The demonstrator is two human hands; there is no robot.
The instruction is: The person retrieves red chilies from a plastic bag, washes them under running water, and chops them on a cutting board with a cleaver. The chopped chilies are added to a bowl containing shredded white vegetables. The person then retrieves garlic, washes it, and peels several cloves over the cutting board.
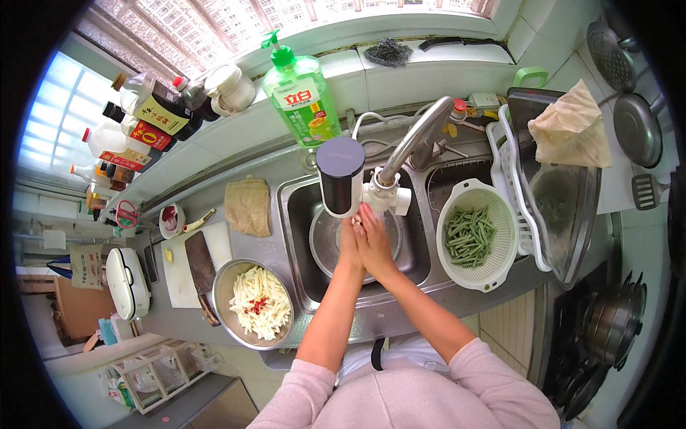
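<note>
My left hand (350,248) and my right hand (376,244) are pressed together over the sink, fingers pointing toward the tap. Between them show small pale pinkish pieces (357,219), mostly hidden by the fingers; they may be garlic cloves. Just above the fingertips is a white tap fitting (383,197) on the curved metal faucet (415,140), with a dark-fronted cylindrical unit (341,177) attached at its left. Beneath my hands a round metal basin (321,252) sits in the left bowl of the stainless steel sink (300,225).
At right, a white colander (447,263) of cut green beans (470,236) rests over the second bowl. Leftward stand a metal bowl (222,316) of pale strips with chopped red pepper, a cleaver (201,263) on a white cutting board (174,284), and a folded cloth (247,206). Behind is a green dish-soap bottle (300,102).
</note>
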